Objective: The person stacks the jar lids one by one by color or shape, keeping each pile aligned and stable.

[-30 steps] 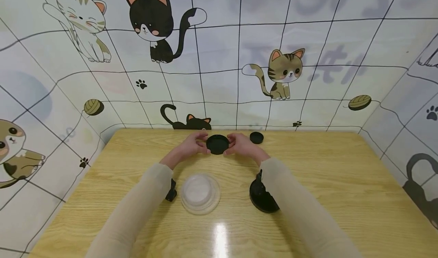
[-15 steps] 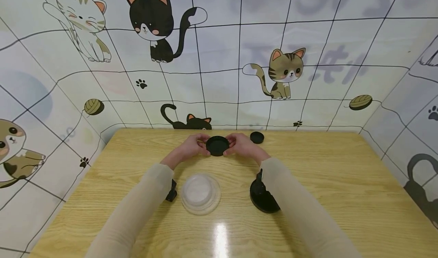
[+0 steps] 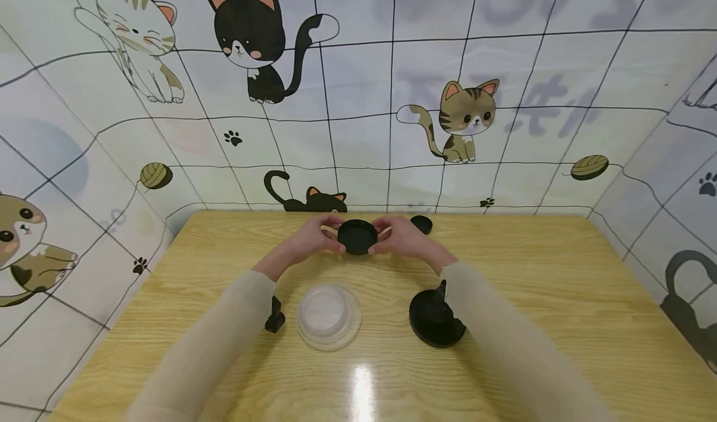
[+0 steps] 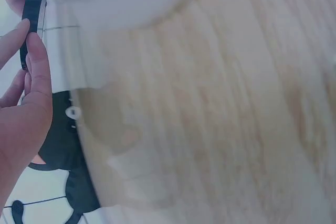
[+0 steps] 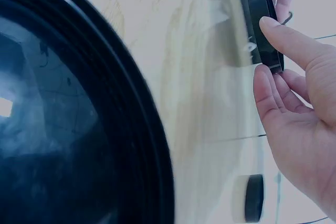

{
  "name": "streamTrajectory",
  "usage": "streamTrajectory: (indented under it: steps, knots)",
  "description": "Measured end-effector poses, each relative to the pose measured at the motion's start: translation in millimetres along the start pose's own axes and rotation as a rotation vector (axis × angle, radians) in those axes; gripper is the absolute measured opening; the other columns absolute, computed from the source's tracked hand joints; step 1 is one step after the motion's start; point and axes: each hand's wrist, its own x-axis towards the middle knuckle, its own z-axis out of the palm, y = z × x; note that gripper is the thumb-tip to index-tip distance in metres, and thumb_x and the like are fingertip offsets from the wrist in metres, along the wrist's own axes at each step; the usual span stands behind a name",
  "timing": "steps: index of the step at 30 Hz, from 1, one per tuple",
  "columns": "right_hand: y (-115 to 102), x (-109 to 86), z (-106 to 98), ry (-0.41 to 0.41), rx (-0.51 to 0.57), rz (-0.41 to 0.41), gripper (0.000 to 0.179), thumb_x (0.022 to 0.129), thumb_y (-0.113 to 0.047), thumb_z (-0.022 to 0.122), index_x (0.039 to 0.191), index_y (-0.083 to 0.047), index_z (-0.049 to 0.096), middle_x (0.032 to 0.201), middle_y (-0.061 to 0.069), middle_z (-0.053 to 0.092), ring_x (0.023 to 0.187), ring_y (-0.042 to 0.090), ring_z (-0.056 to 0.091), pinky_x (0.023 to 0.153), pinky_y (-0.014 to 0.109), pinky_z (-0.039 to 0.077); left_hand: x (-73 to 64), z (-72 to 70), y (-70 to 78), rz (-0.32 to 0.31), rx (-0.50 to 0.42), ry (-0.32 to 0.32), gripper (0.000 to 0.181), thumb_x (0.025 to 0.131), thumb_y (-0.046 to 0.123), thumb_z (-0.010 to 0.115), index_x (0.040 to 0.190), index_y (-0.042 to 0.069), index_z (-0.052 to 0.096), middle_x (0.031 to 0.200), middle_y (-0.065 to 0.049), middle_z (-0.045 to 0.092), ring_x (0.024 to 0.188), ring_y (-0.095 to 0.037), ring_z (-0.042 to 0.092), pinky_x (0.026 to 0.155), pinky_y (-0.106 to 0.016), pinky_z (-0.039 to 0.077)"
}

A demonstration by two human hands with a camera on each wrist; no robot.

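A shallow round black lid (image 3: 357,238) is held between both hands near the table's far edge. My left hand (image 3: 315,239) pinches its left rim, thumb on one side and fingertips on the other. On the opposite rim, my right hand (image 3: 404,240) grips in the same way, as the right wrist view shows with the lid (image 5: 262,24) seen edge-on. In the left wrist view the lid (image 4: 34,11) also appears as a thin dark band. Close behind the right hand lies a smaller black round lid (image 3: 422,224).
A stack of clear, round plastic lids (image 3: 323,313) sits on the wooden table (image 3: 532,297) between the forearms. A larger black round lid (image 3: 434,325) lies beside the right sleeve, partly covered by it. A cat-print cloth (image 3: 358,98) hangs behind and at both sides.
The held lid has shifted slightly toward the far edge and to the right since half a second ago. Both forearms have spread outward, uncovering more of the larger black lid.
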Motion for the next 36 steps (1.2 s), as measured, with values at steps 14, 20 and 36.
streamTrajectory:
  steps: [14,20,36]
  knots:
    - [-4.7,-57.4,-26.8,0.051,0.011,-0.094,0.07,0.083,-0.013,0.087,0.142,0.004,0.053,0.126,0.019,0.058,0.097,0.025,0.066,0.086,0.038,0.056,-21.9,42.4,38.0,0.049,-0.059,-0.02,0.069,0.079,-0.012,0.08,0.14,-0.004,0.051,0.13,-0.016,0.05,0.086,-0.017,0.06,0.076,-0.027,0.053]
    - [-4.7,-88.1,-33.0,0.056,-0.018,-0.118,0.07,0.082,-0.014,0.088,0.139,0.006,0.054,0.12,0.017,0.061,0.094,0.023,0.064,0.083,0.038,0.055,-34.4,62.5,46.4,0.064,-0.037,-0.028,0.07,0.077,-0.007,0.084,0.14,0.0,0.054,0.129,-0.015,0.051,0.085,-0.019,0.061,0.073,-0.028,0.053]
    - [1.5,-153.6,-36.2,0.085,-0.033,-0.113,0.067,0.079,-0.015,0.09,0.134,0.005,0.057,0.116,0.011,0.061,0.088,0.02,0.064,0.079,0.031,0.054,-67.0,121.9,58.3,0.088,-0.043,0.028,0.068,0.075,-0.005,0.088,0.136,0.002,0.059,0.119,-0.011,0.053,0.08,-0.017,0.061,0.062,-0.026,0.046]
